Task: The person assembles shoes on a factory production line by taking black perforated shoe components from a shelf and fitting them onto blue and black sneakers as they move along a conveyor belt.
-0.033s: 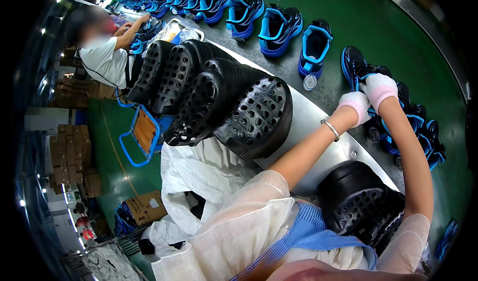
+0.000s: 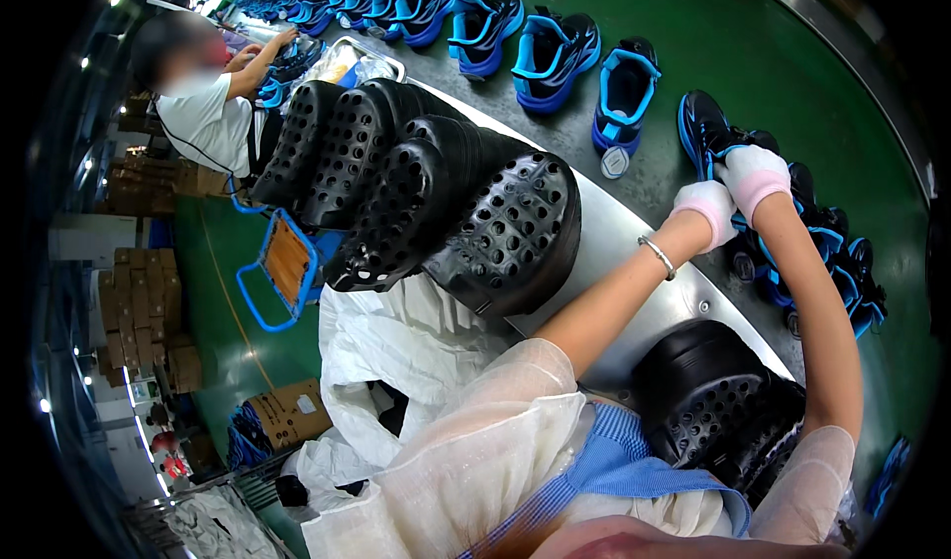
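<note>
Both my hands wear white gloves with pink cuffs and meet at the heel end of a black-and-blue sneaker (image 2: 702, 128) on the grey surface. My right hand (image 2: 753, 174) is closed at the shoe's opening, its fingertips hidden. Just left of it and nearer, my left hand (image 2: 705, 210) is closed against the same shoe, its fingers partly covered by the right hand. A separate blue-lined sneaker (image 2: 627, 93) stands to the left with a round pale tag at its heel. More black-and-blue sneakers (image 2: 827, 232) crowd behind and beside my right forearm.
Large black moulded pieces with round holes (image 2: 505, 227) are stacked on the metal ledge (image 2: 619, 252) at left; similar black pieces (image 2: 698, 391) lie near my body. A row of sneakers (image 2: 426, 9) runs to the far left, where a co-worker (image 2: 213, 113) handles shoes. A blue-framed stool (image 2: 287, 267) stands below.
The standing sneakers in the row have shifted very slightly to the left. My hands and the sneaker at them look the same.
</note>
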A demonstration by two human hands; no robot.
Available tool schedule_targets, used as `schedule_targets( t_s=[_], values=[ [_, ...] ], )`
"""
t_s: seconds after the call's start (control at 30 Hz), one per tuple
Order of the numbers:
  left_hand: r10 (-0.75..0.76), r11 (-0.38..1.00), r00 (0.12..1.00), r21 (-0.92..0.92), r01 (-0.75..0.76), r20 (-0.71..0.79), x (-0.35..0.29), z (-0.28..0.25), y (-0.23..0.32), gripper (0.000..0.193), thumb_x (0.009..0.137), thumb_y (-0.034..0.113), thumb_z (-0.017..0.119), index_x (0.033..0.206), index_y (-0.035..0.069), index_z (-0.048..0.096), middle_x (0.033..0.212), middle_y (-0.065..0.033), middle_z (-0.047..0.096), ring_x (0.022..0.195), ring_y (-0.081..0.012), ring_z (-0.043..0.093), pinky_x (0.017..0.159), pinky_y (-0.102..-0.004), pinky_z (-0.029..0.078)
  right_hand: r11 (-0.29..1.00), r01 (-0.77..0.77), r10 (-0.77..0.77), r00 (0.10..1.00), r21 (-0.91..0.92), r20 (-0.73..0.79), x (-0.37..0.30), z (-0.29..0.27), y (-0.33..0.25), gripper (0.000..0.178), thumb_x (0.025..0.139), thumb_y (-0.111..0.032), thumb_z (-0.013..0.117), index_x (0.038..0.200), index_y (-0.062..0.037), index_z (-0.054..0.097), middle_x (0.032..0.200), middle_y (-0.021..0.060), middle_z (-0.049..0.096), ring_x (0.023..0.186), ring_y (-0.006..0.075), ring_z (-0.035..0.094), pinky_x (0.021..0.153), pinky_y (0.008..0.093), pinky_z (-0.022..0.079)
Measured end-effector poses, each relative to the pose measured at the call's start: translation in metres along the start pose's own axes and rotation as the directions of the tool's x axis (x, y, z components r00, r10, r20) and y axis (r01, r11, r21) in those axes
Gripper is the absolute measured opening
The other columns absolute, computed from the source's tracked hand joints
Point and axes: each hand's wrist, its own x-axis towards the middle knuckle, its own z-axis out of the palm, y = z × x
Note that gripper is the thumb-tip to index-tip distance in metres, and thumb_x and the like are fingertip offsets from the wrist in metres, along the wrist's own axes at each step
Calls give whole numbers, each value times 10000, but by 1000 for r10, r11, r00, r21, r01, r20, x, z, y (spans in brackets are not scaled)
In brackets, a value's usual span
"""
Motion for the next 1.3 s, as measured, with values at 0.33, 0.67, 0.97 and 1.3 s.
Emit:
schedule_targets(
  t_s=[0.33,0.67,0.97,1.3],
  values=[
    [-91,988,987,136,73,134,2,-8,14,307,792,280,597,1034,102,661,1040,-122,659,935,-289,644,799,-381,526,999,31,-33,999,-41,-41,10,4,2,272,849,-271,539,921,-55,686,930,172,663,872,341,636,790,416,507],
    [-126,979,986,173,106,106,4,-3,14,325,798,310,592,1044,109,662,1038,-110,665,941,-280,647,802,-374,527,999,42,-41,999,-30,12,10,-2,2,289,862,-278,524,966,-62,687,979,163,662,922,326,635,822,408,503],
    [-114,977,992,185,104,44,-5,-5,13,379,800,361,575,1064,101,654,1074,-120,649,1002,-267,621,837,-377,512,984,139,-136,990,111,-33,-8,0,12,301,846,-307,528,932,-56,670,919,176,659,871,336,628,789,406,498],
    [-36,993,996,110,44,-79,-14,-23,-13,343,784,328,517,958,84,684,1027,-156,648,940,-334,621,810,-420,506,860,468,-342,825,205,-451,-167,-45,73,222,851,-260,537,844,-47,599,791,146,607,767,318,592,680,399,475]
  ],
)
